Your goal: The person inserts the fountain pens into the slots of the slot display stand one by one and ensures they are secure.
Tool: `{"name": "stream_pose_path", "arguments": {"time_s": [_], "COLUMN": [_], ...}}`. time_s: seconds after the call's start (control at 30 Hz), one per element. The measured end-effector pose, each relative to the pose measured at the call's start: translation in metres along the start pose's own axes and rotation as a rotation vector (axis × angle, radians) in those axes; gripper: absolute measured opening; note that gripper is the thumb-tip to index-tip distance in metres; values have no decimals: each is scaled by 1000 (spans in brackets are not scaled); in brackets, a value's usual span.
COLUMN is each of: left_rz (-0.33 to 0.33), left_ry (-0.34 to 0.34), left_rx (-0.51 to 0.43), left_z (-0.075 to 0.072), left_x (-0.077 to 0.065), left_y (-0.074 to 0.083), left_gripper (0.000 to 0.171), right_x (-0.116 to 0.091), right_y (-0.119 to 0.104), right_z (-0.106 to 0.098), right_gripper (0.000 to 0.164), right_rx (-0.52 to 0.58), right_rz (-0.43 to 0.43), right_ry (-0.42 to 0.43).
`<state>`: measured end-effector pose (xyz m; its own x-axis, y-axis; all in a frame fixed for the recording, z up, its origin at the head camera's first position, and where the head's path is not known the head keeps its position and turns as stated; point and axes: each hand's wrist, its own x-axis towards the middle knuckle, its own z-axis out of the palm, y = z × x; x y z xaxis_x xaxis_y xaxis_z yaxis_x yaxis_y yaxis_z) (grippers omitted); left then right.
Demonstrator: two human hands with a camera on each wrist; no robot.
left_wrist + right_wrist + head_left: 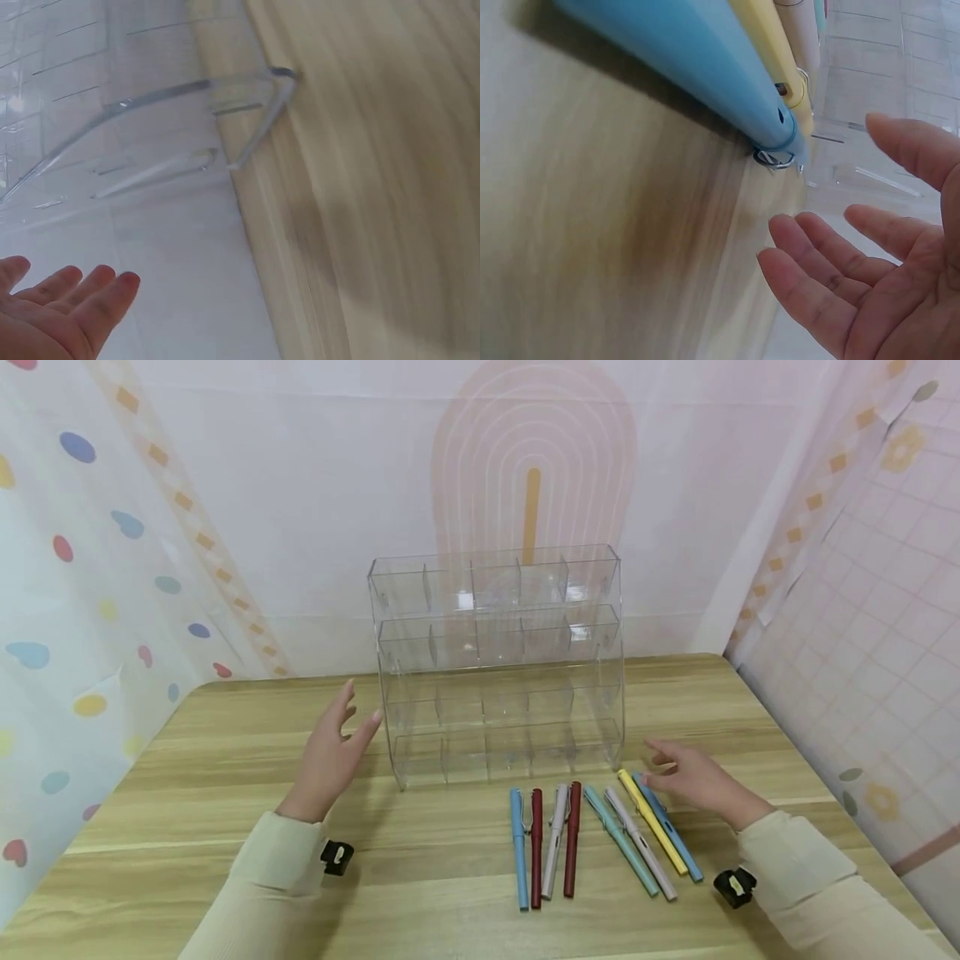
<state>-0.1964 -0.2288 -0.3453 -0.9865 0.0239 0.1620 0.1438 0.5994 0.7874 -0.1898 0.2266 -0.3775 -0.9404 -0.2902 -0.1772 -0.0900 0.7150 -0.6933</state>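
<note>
A clear plastic tiered rack [453,643] with divided compartments stands upright at the middle of the table. Just left of its side is my left hand [330,756], fingers extended and holding nothing; the left wrist view shows its fingers apart from the rack's edge [161,96]. On the other side, my right hand [701,778] hovers by the upper end of a blue pen [670,831], palm empty in the right wrist view. Beside that pen lie a yellow pen [654,823], a pale lilac pen [642,845] and a mint pen [622,843].
Left of these lie a light blue pen [520,852], two dark red pens [536,850] and a grey pen [555,843], all before the rack. Patterned cloth [315,510] hangs behind the wooden table [435,877] and along both sides.
</note>
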Motion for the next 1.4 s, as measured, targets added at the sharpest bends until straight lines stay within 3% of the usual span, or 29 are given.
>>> {"name": "stream_pose_path", "arguments": {"time_s": [0.3, 0.6, 0.9, 1.2, 1.4], "left_rz": [-47, -83, -124, -159, -169], "left_ry": [30, 28, 44, 42, 62], "left_rx": [-140, -247, -243, -270, -279], "left_z": [4, 10, 13, 17, 20], "left_x": [14, 22, 27, 31, 33], "left_y": [6, 10, 9, 9, 9], "left_gripper": [71, 63, 60, 59, 55], "right_x": [4, 12, 18, 17, 15], "right_y": [1, 0, 1, -8, -10], "right_z": [2, 3, 9, 13, 14], "right_gripper": [59, 54, 49, 40, 35], "right_rx": [28, -18, -6, -3, 39], "right_rz": [7, 37, 42, 133, 150], "right_ry": [-14, -44, -57, -48, -19]}}
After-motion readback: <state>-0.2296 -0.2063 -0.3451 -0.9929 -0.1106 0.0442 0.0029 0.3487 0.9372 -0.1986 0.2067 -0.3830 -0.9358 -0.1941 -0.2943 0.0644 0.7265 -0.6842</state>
